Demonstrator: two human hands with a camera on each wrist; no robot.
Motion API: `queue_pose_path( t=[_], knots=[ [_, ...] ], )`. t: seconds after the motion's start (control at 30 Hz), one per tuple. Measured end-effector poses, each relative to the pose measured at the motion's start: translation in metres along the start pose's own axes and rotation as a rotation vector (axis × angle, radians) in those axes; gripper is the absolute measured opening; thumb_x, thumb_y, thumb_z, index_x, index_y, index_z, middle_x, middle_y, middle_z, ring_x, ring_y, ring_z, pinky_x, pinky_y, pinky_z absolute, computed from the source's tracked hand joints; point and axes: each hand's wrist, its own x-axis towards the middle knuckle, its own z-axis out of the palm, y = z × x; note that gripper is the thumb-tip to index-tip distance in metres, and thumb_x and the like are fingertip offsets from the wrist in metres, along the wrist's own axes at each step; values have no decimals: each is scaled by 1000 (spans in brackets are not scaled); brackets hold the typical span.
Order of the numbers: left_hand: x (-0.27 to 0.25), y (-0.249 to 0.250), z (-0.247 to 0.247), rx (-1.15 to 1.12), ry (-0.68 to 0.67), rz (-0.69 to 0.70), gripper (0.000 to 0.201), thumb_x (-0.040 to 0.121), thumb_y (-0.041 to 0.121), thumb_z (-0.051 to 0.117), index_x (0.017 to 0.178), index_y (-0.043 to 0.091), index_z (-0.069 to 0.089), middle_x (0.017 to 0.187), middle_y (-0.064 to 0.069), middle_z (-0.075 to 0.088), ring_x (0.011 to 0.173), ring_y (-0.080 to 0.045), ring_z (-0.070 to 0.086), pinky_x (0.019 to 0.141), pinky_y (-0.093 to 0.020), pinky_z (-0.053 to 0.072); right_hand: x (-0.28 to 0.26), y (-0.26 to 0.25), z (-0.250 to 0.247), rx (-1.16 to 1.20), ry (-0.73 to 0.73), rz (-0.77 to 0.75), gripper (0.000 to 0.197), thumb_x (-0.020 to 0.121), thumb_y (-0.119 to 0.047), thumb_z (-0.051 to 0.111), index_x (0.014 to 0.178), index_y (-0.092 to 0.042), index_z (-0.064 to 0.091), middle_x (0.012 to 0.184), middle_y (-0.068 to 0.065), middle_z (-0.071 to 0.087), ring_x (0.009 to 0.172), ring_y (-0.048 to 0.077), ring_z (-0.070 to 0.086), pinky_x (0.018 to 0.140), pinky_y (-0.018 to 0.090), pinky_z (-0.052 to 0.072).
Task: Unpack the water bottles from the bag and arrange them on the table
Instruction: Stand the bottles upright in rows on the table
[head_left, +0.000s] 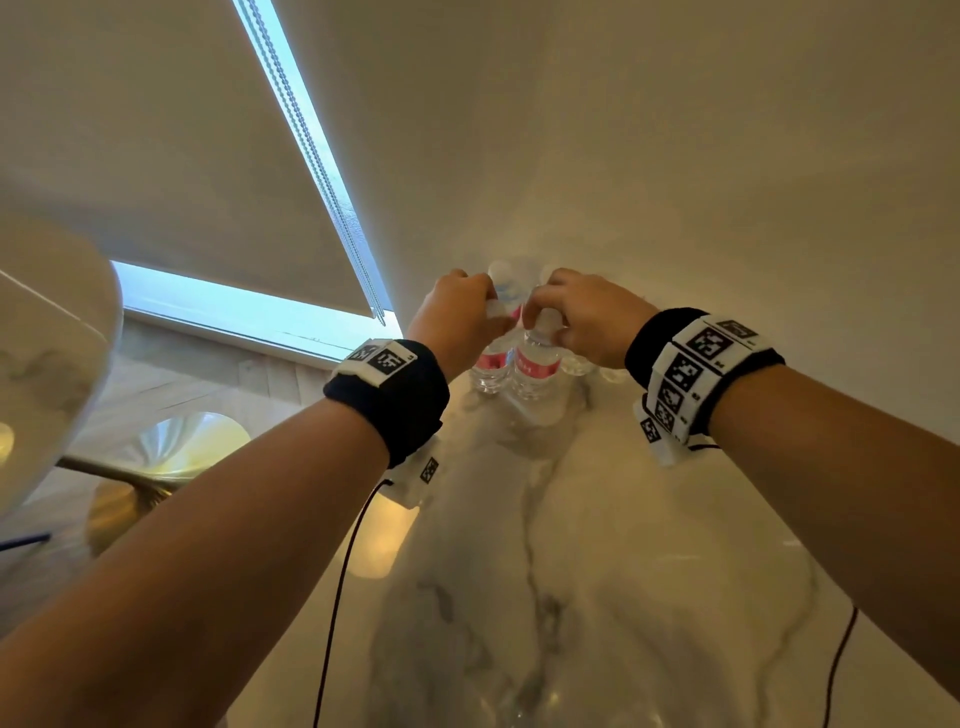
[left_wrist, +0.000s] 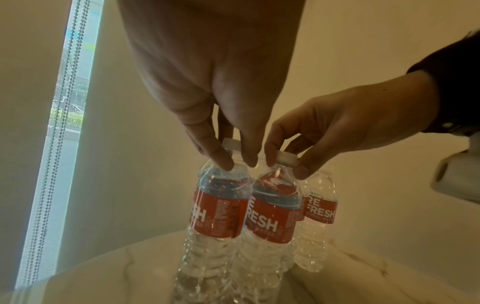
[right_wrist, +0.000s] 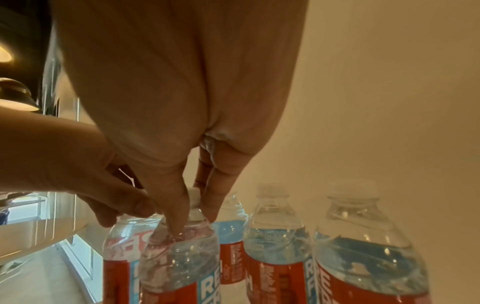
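Marble table (head_left: 597, 545) already holds several upright water bottles (right_wrist: 278, 246) near the wall, left hand (head_left: 457, 322) and right hand (head_left: 587, 322) each pinching one by its neck, bag unseen, remaining count unknown.

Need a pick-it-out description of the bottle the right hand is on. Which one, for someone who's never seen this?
Start at the marble table by the wall, where a cluster of red-labelled water bottles stands at its far end. Two front bottles stand side by side, each gripped at the neck. Yours is the right-hand one, its white cap pinched by the right hand; its neighbour sits under the left hand.
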Motion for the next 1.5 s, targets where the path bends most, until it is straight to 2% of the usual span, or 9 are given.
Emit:
queue_pose_path(
  t=[0.2, 0.4, 0.53, 0.63, 0.77, 0.83, 0.97, 1.3, 1.5],
  knots=[
    [-19, -2, -9, 5, -14, -7, 65, 88, 44, 72, 140, 12, 51, 123, -12, 58, 109, -29, 60, 82, -27, 42, -35, -11, -7, 108, 62, 53, 52, 81, -25, 79, 128, -27, 57, 115, 0, 49, 96, 17, 53, 83, 28, 42],
    [-108, 5, -19, -19, -7, 109, 55, 90, 45, 70, 137, 20, 57, 120, -2, 60, 93, -19, 65, 89, -32, 54, -142, -41, -3, 199, -31, 48, 42, 84, -32, 77, 123, -21, 64, 114, -4, 65, 98, 15, 63, 88, 32, 54],
    [-206, 16, -7, -116, -161, 276, 43, 89, 42, 71, 128, 24, 63, 108, 9, 55, 84, -9, 62, 81, -30, 59, -234, -63, 18, 199, -196, 17, 39, 85, -43, 74, 119, -30, 63, 108, -12, 65, 93, 7, 63, 87, 31, 56],
    [-274, 21, 2, -124, -319, 371, 41, 88, 55, 62, 123, 34, 64, 106, 15, 55, 85, -2, 62, 78, -25, 60, -290, -78, 39, 174, -345, -14, 40, 85, -49, 70, 121, -34, 61, 110, -13, 61, 94, 5, 62, 88, 30, 54],
    [-334, 24, 20, -54, -552, 422, 53, 81, 74, 56, 123, 43, 59, 119, 19, 51, 96, -3, 59, 83, -26, 57, -330, -85, 78, 112, -456, -63, 45, 82, -50, 70, 124, -38, 55, 117, -8, 52, 96, 16, 60, 86, 33, 51],
    [-346, 26, 30, 0, -592, 439, 47, 83, 67, 62, 123, 43, 54, 125, 17, 44, 97, -7, 60, 86, -27, 56, -337, -87, 91, 71, -458, -56, 39, 87, -42, 67, 123, -35, 53, 120, -4, 47, 90, 21, 59, 82, 34, 51],
    [-337, 30, 36, 8, -531, 399, 32, 92, 41, 67, 121, 34, 55, 123, 10, 46, 87, -11, 63, 84, -27, 57, -327, -86, 94, 83, -372, -32, 28, 90, -32, 63, 118, -28, 56, 114, 0, 49, 84, 24, 59, 77, 35, 49],
    [-211, 64, 40, 12, -373, 343, 33, 90, 30, 72, 121, 20, 63, 118, -4, 54, 96, -24, 62, 87, -31, 53, -237, -19, 39, 7, -196, 140, 28, 83, -27, 70, 111, -29, 65, 93, -3, 45, 84, 20, 54, 73, 27, 41],
    [-110, 83, 43, 25, -278, 305, 34, 93, 30, 69, 124, 18, 62, 123, -7, 56, 105, -24, 60, 89, -23, 42, -157, 26, 12, -22, -92, 149, 28, 86, -23, 70, 113, -25, 66, 104, 1, 60, 94, 19, 57, 76, 29, 43]
  ],
)
